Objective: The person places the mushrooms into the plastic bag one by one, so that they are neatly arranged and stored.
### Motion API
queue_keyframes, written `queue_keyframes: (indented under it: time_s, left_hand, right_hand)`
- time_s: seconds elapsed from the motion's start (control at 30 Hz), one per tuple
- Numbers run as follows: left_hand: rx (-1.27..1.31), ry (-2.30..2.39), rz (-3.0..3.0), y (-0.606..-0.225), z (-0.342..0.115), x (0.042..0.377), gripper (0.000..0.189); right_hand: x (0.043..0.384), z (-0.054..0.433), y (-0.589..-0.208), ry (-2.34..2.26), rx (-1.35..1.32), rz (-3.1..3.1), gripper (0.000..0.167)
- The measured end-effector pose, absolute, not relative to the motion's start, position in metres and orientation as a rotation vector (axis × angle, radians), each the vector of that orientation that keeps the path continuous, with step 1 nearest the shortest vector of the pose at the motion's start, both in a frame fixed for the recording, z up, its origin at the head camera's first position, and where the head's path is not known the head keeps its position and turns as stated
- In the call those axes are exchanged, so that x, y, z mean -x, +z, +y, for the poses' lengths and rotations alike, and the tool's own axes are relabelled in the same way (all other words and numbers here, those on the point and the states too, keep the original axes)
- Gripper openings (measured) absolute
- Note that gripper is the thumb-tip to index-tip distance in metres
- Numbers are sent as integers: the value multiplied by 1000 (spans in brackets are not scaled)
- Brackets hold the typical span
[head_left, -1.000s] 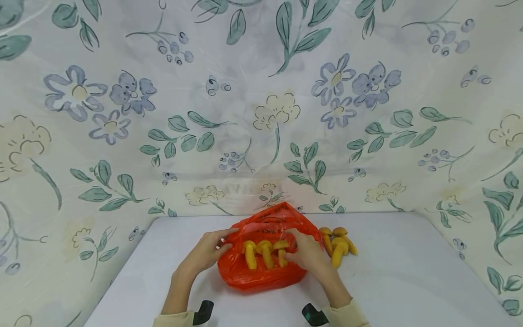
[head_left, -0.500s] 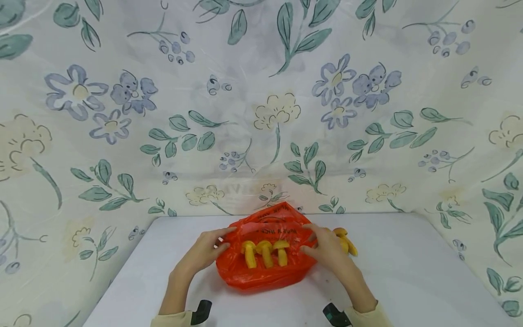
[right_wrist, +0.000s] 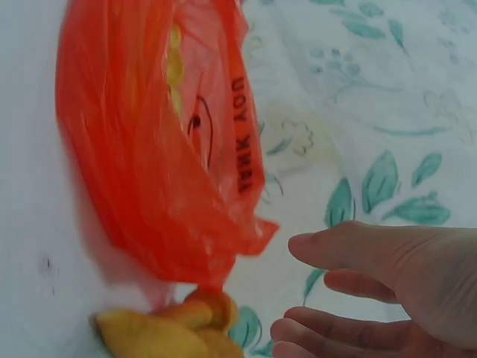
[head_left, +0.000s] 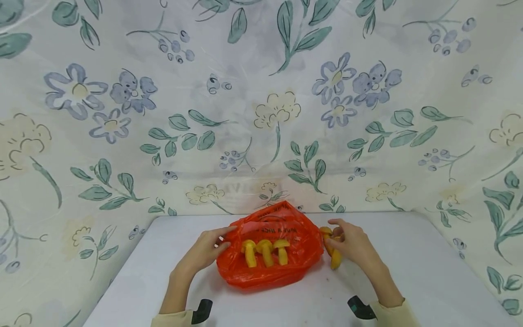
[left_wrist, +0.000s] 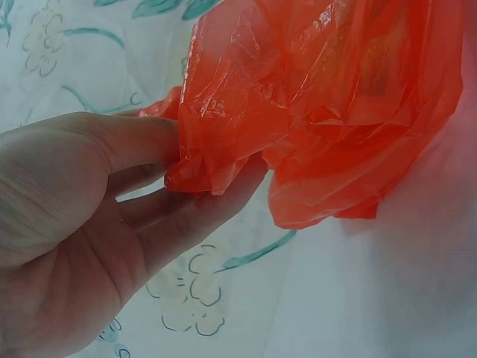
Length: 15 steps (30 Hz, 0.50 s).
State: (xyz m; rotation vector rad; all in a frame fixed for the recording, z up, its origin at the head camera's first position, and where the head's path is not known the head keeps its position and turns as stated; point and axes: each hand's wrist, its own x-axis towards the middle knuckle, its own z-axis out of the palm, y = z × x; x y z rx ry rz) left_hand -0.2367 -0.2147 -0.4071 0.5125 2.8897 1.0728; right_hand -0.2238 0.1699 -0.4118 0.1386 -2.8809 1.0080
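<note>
A red plastic bag (head_left: 282,274) with dark lettering lies spread on the white table, its mouth facing up. Three yellow mushrooms (head_left: 266,254) stand side by side in it, caps toward the back. At the bag's left edge my left hand (head_left: 204,250) holds the plastic; the left wrist view shows the edge between thumb and fingers. My right hand (head_left: 354,240) is right of the bag, fingers loosely bent and apart, over a small heap of yellow mushrooms (right_wrist: 160,335). In the head view this hand partly hides the heap; the right wrist view shows a gap between fingers and mushrooms.
The white table (head_left: 416,272) extends to both sides and in front of the bag. A floral cloth (head_left: 245,113) hangs behind it and along the sides. A few tiny dark specks lie on the table in front of the heap.
My right hand has moved right, from the rightmost mushroom inside the bag to the heap outside, leaving that mushroom standing in the bag. The left hand has stayed at the bag's edge.
</note>
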Motion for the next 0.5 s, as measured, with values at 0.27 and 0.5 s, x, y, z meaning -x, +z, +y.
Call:
queue_keyframes:
  time_s: [0.27, 0.5]
  left_hand:
    - [-508, 1064, 2892, -404, -211, 237, 48]
    - [-503, 1076, 2876, -404, -210, 236, 49]
  right_hand:
    - [233, 205, -426, 1037, -124, -2878, 49]
    - [238, 229, -434, 982, -31, -2929, 51]
